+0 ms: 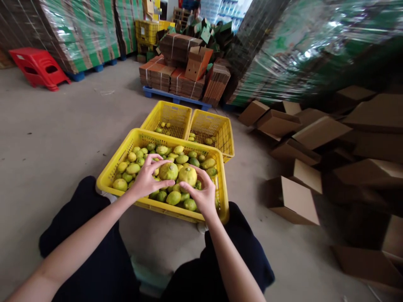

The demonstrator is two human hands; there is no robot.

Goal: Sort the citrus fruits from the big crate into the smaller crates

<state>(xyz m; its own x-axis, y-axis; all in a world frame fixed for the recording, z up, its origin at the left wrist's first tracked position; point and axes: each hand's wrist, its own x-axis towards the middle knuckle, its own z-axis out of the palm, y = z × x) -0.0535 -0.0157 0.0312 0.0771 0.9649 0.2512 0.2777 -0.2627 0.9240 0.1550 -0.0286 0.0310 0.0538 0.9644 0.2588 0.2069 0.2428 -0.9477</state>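
Note:
A large yellow crate point(179, 212) between the person's knees holds many green and yellow lemons point(173, 198). Above the fruit, my left hand point(150, 177) grips a greenish-yellow lemon point(168, 171) between thumb and fingers. Beside it, almost touching, a yellower lemon point(188, 175) is held in my right hand point(204, 191), thumb below and fingers over the top. Both lemons show their stem ends upward. Just behind the large crate stand two smaller yellow crates, the left one point(151, 117) and the right one point(231, 136), each with a few lemons at the bottom.
Open cardboard boxes point(296, 199) lie heaped on the right. Flattened cartons point(157, 75) are stacked on a blue pallet point(176, 99) behind the crates. A red stool point(39, 67) is at the upper left. Wrapped stacks point(85, 33) stand behind, and a person point(195, 14) is far back.

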